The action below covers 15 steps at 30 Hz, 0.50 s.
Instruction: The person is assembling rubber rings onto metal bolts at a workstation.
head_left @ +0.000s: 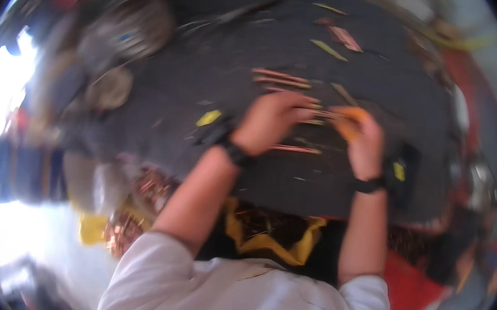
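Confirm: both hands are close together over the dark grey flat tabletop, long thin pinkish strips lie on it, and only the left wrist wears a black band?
Not quite: the head view shows a black band on the right wrist too. The left hand and right hand are close together over the tabletop, and the strips lie on it.

Dark tabletop (329, 194) with pinkish strips (280, 82)

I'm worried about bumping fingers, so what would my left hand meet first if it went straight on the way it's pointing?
Your left hand points rightward, so probably the thin strip by its fingertips first, with your right hand just beyond. Blur leaves depth unclear.
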Each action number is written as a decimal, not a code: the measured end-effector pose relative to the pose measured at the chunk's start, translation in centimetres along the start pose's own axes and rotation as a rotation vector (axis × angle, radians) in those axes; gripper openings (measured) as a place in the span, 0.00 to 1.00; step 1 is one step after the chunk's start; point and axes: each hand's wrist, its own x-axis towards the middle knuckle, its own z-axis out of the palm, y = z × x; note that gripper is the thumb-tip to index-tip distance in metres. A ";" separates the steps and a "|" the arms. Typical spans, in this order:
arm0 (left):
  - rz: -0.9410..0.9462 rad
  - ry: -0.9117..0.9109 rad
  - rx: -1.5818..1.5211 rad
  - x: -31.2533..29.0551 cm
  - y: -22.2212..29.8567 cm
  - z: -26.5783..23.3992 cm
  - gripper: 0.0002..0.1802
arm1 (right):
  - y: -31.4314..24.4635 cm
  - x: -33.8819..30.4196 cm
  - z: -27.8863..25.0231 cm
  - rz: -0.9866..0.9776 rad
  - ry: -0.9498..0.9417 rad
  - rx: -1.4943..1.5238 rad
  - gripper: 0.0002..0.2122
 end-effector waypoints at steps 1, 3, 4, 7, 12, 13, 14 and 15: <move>-0.079 -0.033 0.075 -0.2 0.9 -0.6 0.14 | 0.1 0.0 0.7 0.027 0.008 0.078 0.10; -0.274 0.002 0.042 -0.5 2.2 -1.0 0.13 | 0.7 0.5 1.3 -0.083 -0.031 0.070 0.11; -0.205 0.029 0.171 -0.6 0.9 -1.4 0.12 | 0.7 0.8 1.4 -0.146 -0.020 -0.036 0.11; -0.284 0.027 0.147 -0.5 1.7 -1.2 0.09 | 0.4 0.9 0.9 -0.163 -0.057 0.059 0.11; -0.203 -0.087 0.167 0.0 0.2 -0.9 0.10 | 0.4 0.6 -0.3 -0.138 0.040 -0.037 0.14; -0.207 -0.057 0.162 0.0 0.3 -0.9 0.10 | 0.3 0.4 -0.1 -0.169 0.063 0.035 0.14; -0.213 -0.024 0.158 0.0 0.4 -0.8 0.10 | 0.2 0.2 -0.1 -0.248 0.098 -0.053 0.14; -0.210 -0.034 0.159 -0.1 0.7 -0.9 0.10 | 0.1 0.3 -0.1 -0.247 0.109 -0.053 0.14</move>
